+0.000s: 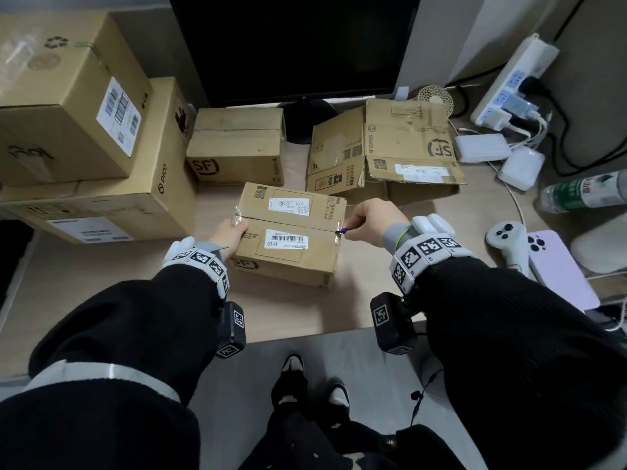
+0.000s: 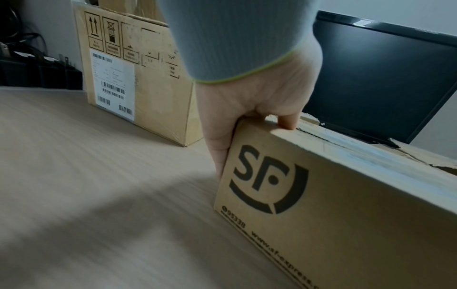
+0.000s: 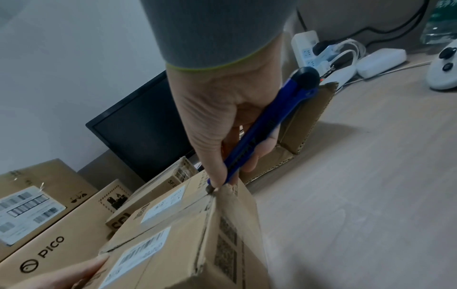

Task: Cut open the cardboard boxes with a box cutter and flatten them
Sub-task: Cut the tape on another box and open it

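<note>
**Cardboard SF box, blade at the tape seam**

Cardboard box [image 1: 288, 232] sits mid-desk [image 1: 101, 283], in front of the monitor [image 1: 295, 45]. Left hand [image 2: 249, 109] grips its left end, thumb on top. Right hand [image 3: 222, 117] is wrapped round a blue box cutter [image 3: 269, 127], tip touching the taped seam at the right edge. Hands well apart.

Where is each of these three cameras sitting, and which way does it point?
Head: on the head, looking down at the desk; both sleeves and shoes show.
Left wrist: along the left hand, which holds the box end.
Right wrist: along the right hand, which holds the box cutter, blade at the box's seam.
All three share that box.
</note>
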Motion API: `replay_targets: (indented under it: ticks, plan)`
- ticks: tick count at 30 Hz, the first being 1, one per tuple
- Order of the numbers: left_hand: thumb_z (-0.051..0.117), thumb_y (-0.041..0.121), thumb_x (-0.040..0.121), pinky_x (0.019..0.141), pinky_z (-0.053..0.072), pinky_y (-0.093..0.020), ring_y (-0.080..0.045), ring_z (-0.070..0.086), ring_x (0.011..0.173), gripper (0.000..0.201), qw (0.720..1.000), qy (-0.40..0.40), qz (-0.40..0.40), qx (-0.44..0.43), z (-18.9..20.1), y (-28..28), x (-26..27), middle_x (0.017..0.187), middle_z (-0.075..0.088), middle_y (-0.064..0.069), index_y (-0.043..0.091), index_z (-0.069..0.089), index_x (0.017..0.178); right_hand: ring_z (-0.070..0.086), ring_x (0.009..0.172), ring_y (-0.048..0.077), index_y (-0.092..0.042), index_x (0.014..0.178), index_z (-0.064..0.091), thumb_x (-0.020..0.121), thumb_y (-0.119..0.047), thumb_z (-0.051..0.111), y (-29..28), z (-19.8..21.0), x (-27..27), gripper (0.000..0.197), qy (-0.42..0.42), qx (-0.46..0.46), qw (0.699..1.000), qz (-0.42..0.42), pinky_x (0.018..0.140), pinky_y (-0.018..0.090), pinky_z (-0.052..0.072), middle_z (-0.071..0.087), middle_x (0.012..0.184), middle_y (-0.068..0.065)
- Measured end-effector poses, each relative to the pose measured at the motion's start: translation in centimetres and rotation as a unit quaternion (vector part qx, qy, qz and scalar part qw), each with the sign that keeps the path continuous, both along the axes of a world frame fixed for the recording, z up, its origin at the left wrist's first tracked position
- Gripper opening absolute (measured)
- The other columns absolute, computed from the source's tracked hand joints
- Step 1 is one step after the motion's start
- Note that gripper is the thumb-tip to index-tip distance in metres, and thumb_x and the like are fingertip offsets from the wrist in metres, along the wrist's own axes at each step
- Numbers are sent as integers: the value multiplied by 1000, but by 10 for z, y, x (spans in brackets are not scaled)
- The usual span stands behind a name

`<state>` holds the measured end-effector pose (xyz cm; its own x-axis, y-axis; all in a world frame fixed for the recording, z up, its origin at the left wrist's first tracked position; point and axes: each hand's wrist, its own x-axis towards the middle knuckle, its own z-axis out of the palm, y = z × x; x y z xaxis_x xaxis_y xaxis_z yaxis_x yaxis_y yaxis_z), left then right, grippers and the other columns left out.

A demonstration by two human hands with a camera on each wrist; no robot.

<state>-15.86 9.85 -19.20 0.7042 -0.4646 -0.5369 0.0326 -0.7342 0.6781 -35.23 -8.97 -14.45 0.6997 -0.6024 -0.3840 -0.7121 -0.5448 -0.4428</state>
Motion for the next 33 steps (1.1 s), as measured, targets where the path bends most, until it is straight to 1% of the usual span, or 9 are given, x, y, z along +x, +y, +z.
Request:
replay_targets:
  ticks: [4,8,11,13,18,22,26,28,33]
  plan:
    - [37,29,103,84,38,-29,-29,55,100,39,1000,-8,-4,-4,-2,2,-1,121,59,-17,0,51,126,59,74,15,-23,77,67,79,-21,72,-9,2,-19,6,44,1,999,5,56,21,41,64,76,-6]
    - [40,29,102,86,37,-30,-33,51,117,43,1000,-6,28,-13,-4,2,-2,126,53,-16,4,40,136,57,75,16,-23,69,57,81,-22,69,-8,-9,-30,16,-46,69,992,-91,53,21,40,65,80,-2]
    - [49,34,95,103,36,-37,-34,38,132,67,997,-47,57,29,0,-5,1,148,35,-13,9,20,149,57,82,19,-22,78,52,87,-23,58,-1,-14,-22,11,-82,82,987,-110,63,26,43,68,95,2]
    - [57,31,89,113,25,-42,-33,28,137,71,990,-119,54,47,9,-13,0,152,27,-13,14,22,148,56,87,21,-20,90,53,91,-25,52,4,-11,-12,6,-92,60,988,-107,72,27,43,63,96,1]
    - [64,29,79,111,24,-43,-31,14,135,59,961,-262,-88,14,31,-36,-20,142,20,-8,22,37,130,51,83,23,-15,95,51,92,-32,53,10,-1,13,17,-75,6,996,-55,71,27,39,56,98,5]
    - [67,33,77,114,13,-52,-26,3,139,38,950,-247,-186,45,27,-38,-31,147,16,-3,28,53,112,50,85,23,-13,114,51,88,-34,58,13,-4,24,34,-24,-18,999,-29,77,27,39,44,120,7]
    - [68,28,76,114,7,-54,-23,5,140,10,949,-246,-196,31,23,-34,-34,148,23,1,27,62,83,50,90,25,-13,122,47,77,-26,70,13,-6,27,51,3,-10,1000,-21,78,29,41,42,120,9]
    - [69,24,76,115,7,-52,-22,7,141,12,948,-228,-222,23,24,-30,-28,149,27,4,34,64,78,49,89,27,-11,117,50,78,-18,68,12,-5,28,43,17,-25,999,-20,76,30,42,48,116,11]
    - [77,35,73,116,15,-53,-23,3,143,47,925,-222,-303,56,34,-26,-15,156,18,1,38,63,118,57,89,31,-12,95,54,89,-17,54,10,-4,30,8,-18,-50,997,-50,71,30,42,58,94,10]
